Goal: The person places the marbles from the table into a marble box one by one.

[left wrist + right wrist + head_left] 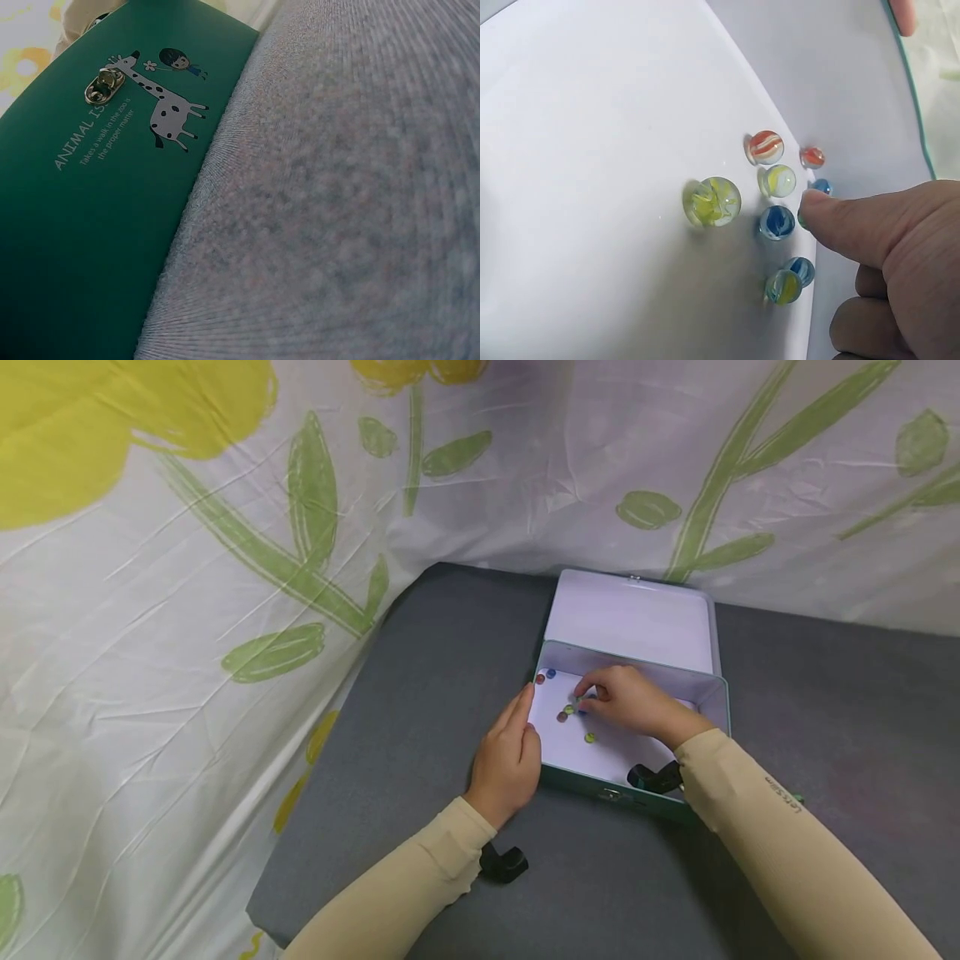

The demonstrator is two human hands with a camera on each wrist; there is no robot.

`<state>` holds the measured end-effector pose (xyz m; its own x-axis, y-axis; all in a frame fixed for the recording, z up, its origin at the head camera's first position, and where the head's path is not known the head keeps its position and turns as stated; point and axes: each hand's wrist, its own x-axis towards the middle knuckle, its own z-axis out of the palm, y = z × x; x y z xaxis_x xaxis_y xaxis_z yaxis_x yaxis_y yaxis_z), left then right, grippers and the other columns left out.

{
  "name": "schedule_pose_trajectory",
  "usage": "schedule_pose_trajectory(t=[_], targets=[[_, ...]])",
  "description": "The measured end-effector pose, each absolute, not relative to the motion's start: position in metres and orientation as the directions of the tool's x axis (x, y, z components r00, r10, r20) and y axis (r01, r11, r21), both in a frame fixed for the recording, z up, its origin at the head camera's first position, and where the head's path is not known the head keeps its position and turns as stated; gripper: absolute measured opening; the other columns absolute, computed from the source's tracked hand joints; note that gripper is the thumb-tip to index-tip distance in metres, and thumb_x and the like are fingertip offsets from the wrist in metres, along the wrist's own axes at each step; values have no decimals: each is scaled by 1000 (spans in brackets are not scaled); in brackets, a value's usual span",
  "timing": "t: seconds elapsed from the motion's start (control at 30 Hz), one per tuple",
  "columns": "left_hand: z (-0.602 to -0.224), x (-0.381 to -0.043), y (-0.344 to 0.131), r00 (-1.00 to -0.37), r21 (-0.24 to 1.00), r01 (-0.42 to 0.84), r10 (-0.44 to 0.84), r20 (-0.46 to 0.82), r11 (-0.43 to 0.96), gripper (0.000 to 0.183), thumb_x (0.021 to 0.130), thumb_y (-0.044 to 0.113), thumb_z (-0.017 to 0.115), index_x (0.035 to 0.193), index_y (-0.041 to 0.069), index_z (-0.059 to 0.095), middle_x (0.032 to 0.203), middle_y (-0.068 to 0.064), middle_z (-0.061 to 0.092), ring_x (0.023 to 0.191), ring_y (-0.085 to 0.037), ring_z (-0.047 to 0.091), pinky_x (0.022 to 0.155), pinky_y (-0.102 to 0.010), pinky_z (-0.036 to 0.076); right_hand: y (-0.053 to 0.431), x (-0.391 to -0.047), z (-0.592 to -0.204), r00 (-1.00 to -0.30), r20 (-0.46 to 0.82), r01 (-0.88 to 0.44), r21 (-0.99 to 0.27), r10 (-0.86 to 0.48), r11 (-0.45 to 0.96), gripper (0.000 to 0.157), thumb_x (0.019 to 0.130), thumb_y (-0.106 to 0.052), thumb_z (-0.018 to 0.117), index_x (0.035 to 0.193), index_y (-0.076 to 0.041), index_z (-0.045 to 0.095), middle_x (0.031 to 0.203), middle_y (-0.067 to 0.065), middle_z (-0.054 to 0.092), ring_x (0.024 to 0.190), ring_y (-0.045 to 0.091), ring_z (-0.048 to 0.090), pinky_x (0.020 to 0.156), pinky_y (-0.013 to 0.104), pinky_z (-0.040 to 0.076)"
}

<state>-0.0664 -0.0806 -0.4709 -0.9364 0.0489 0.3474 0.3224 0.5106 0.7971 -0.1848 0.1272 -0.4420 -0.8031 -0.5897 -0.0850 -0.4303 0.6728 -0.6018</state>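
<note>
A green tin box with a white inside stands open on the table, its lid tipped back. My left hand rests with straight fingers along the box's left wall. Inside the box, my right hand has thumb and index finger brought together around a greenish marble, mostly hidden by the thumb. Close by on the white bottom lie a red-striped marble, a yellow-green marble, a blue marble and several others. In the left wrist view the box's front shows a giraffe print.
A dark grey cloth covers the table. Behind and to the left hangs a white curtain with a plant print. A metal clasp sits on the box's front. Black wrist mounts are on both forearms.
</note>
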Motion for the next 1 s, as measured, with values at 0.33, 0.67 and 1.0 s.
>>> schedule_pose_trajectory(t=[0.33,0.67,1.0], targets=[[-470,-68,-80,-935,798,328,55,350,506,54,105,8,40,158,-3,43,160,-18,48,122,-32,64,86,-45,54,128,-186,-439,-809,-93,-422,-597,-581,683,17,94,-6,75,110,-1,79,56,-4,40,55,12,36,56,29,31],[-470,-69,-80,-937,796,325,61,343,510,54,105,9,40,158,-1,43,161,-16,47,94,-25,65,74,-36,50,131,-186,-438,-811,-93,-420,-594,-577,686,18,96,-5,72,112,-1,79,59,-3,40,58,13,36,58,31,31],[-473,-67,-79,-941,801,313,55,333,510,55,105,8,41,159,1,42,162,-14,47,76,-27,57,68,-35,48,131,-184,-437,-814,-111,-392,-618,-570,681,17,96,-5,72,111,-2,79,59,-3,37,57,13,34,57,30,33]])
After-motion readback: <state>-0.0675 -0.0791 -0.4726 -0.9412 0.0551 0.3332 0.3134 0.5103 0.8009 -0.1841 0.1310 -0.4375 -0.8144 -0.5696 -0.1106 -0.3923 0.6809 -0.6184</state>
